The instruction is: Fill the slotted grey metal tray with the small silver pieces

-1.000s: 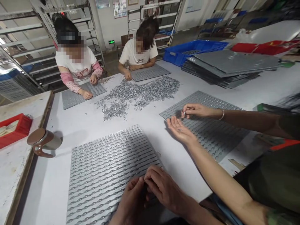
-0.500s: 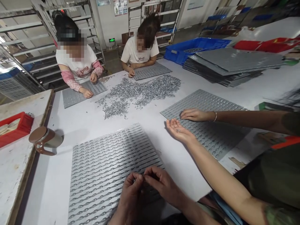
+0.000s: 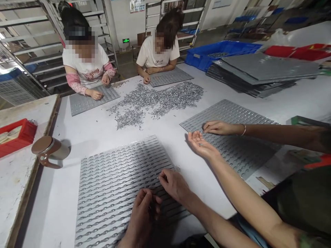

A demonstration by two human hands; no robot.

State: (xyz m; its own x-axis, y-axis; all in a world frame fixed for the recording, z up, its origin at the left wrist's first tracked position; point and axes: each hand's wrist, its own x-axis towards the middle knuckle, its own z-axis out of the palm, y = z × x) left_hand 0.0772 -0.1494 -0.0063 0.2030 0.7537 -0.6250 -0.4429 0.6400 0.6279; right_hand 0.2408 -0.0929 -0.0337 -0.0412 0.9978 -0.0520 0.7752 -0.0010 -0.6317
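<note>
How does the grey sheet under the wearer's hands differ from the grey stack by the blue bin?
The sheet looks like one layer; the stack has several, unevenly piled. The sheet shows rows of bumps; the stack's top shows no such rows. The left hand and right hand are over the sheet; no hand is at the stack. Both are grey and on the white table.

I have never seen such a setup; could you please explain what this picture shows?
There is no machine: a camera worn on a person's head looks forward and down. That person's bare left hand and right hand, both curled, are over a grey ridged sheet; whether they hold anything is unclear. Beyond it, small silvery pieces lie heaped on the white table, and a lidded mug stands at the left. The other hands belong to co-workers.
</note>
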